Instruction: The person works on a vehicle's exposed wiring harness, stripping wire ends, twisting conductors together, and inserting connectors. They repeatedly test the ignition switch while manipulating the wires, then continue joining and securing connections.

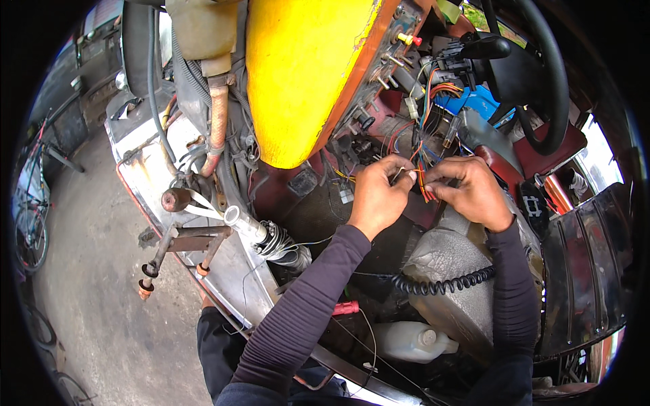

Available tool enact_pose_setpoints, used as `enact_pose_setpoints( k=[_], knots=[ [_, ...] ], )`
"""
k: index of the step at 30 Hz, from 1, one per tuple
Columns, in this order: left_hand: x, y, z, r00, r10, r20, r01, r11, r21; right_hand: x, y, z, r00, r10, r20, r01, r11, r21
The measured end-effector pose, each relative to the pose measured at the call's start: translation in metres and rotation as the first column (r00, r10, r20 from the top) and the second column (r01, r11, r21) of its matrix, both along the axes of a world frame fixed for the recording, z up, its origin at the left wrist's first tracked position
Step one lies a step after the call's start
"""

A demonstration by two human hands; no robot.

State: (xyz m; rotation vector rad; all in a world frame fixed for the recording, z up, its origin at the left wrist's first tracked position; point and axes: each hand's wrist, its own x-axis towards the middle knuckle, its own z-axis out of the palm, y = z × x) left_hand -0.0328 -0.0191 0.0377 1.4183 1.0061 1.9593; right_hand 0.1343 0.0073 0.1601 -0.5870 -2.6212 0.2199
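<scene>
My left hand [380,195] is closed in a pinch, with a thin pale wire end between thumb and forefinger. Just to its right, my right hand [472,191] pinches at a bundle of coloured wires [423,179], red, orange and yellow among them. The bundle hangs down from an opened steering column [450,64] under a black steering wheel [552,74]. Which single wire the right fingertips grip is hidden by the fingers. A white plug connector [412,107] sits higher up among the wires.
A yellow panel [298,74] with a switch board [379,81] stands ahead. A coiled black cable [447,281] crosses below my hands. A white plastic jug [416,340], a red-handled tool [346,308] and a wire-wrapped tube [271,238] lie nearer. A bicycle [32,203] stands far left.
</scene>
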Motion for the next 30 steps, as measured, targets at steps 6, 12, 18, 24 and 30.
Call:
enact_pose_setpoints(
  k=[6,12,18,24,30],
  knots=[
    [-0.002,-0.003,0.002,1.0,0.004,-0.002,-0.004,1.0,0.01,-0.008,0.002,-0.015,0.99,0.03,-0.139,-0.002,0.981,0.195],
    [-0.005,-0.009,0.008,0.999,-0.004,-0.032,0.003,1.0,-0.013,-0.007,0.008,-0.022,0.977,-0.03,-0.21,0.067,0.983,0.174],
    [-0.008,-0.001,0.001,0.991,-0.108,0.08,0.106,0.994,0.034,-0.012,0.009,-0.029,0.956,-0.083,-0.28,0.095,0.995,0.028],
    [-0.012,-0.004,0.001,0.999,-0.045,0.011,0.045,0.999,0.011,-0.012,0.012,-0.028,0.95,-0.17,-0.261,0.089,0.952,-0.294],
    [-0.009,-0.009,0.003,0.985,0.12,-0.121,-0.101,0.983,0.152,-0.008,0.031,-0.022,0.961,-0.199,-0.19,-0.001,0.69,-0.724]
  ],
)
